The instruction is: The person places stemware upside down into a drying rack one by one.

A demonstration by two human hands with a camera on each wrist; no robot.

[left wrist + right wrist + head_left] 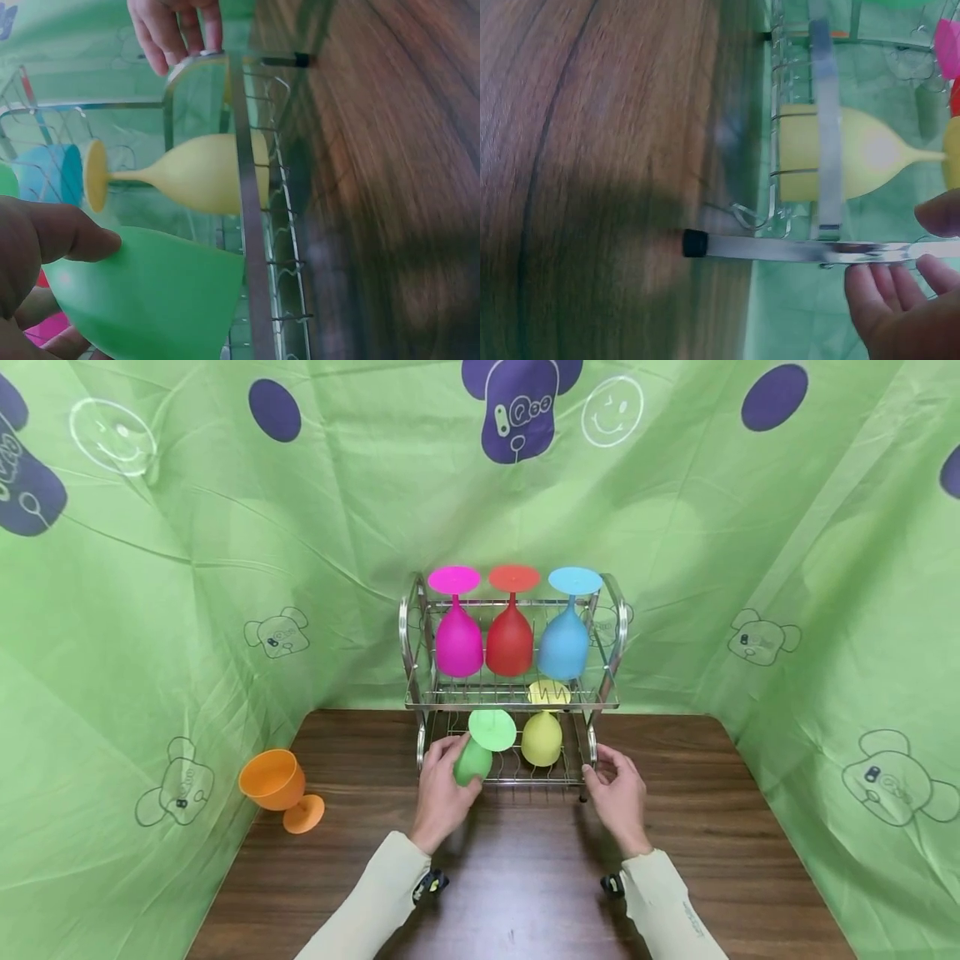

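Observation:
My left hand [442, 793] holds a green plastic goblet [474, 762] upside down by its bowl, its foot uppermost, at the left front of the metal rack's lower tier. In the left wrist view the green goblet's rim [238, 281] is beside the front bar; whether it touches the wires I cannot tell. An upside-down yellow goblet [542, 742] stands in the lower tier, to the right of the green one. My right hand [618, 793] grips the right side frame of the dish rack [780, 250], thumb on one side and fingers on the other.
On the upper tier stand magenta [459, 643], red [510, 642] and blue goblets [564, 643], all upside down. An orange goblet [273, 781] is upright on the wooden table [517, 893] at left. Green cloth [360, 510] hangs behind and on both sides.

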